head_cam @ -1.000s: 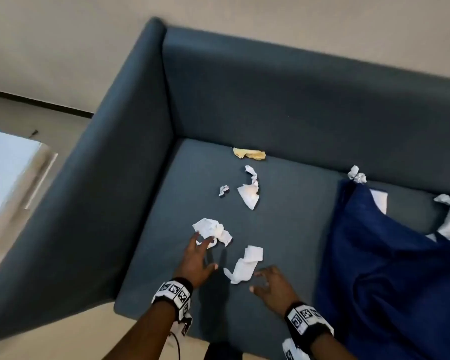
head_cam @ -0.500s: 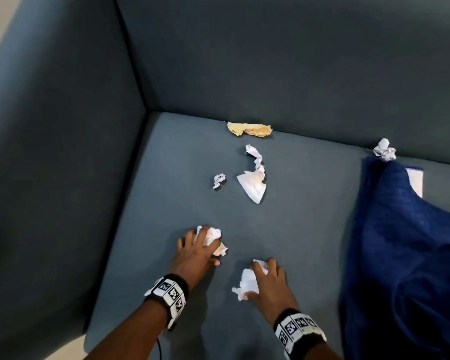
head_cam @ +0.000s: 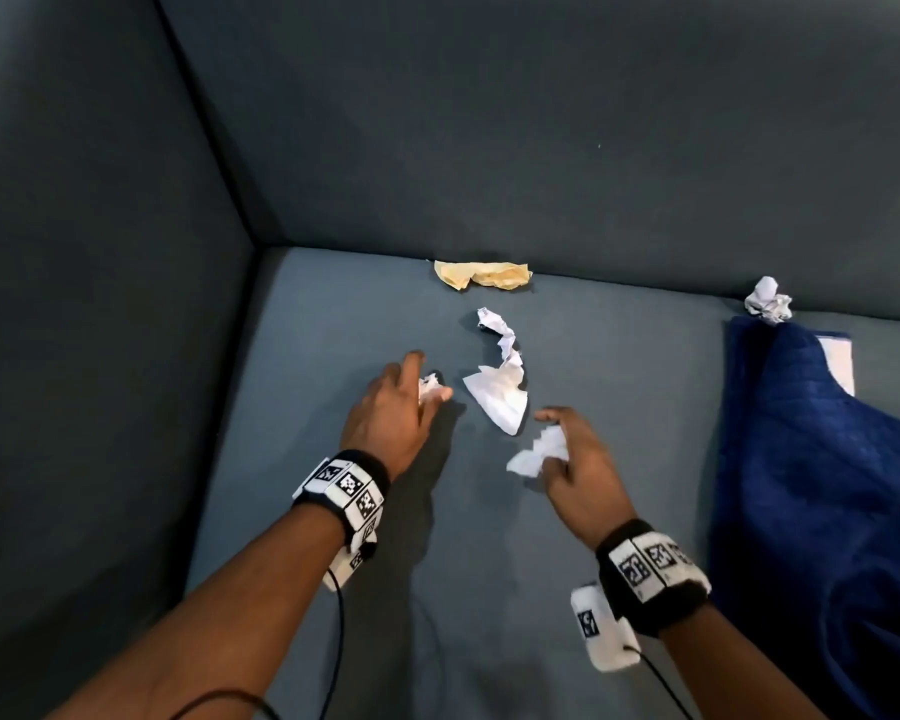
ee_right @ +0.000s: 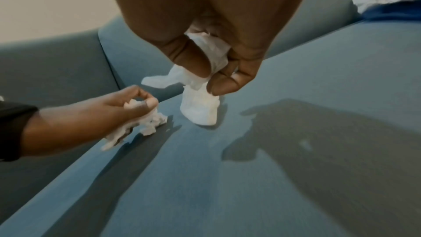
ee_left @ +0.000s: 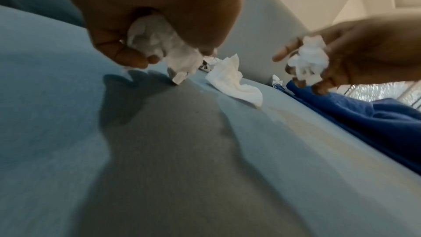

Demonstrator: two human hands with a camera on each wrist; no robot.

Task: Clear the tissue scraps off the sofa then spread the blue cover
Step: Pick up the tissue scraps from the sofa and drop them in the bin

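The left hand grips a crumpled white tissue wad; the right hand pinches another white scrap. Between them a long twisted white tissue runs toward the backrest of the grey-blue fabric sofa, the rumpled blue cover heaped rightward.

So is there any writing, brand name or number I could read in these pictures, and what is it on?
No readable words, brands or numbers in any view.
Left wristband: black-and-white square code patterns, not text.
Right wristband: the same kind of code squares, not text.
Twisted white tissue scrap: faint dark marks at its far tip, too small to read.
Blue cover and sofa seat: plain, no label visible.
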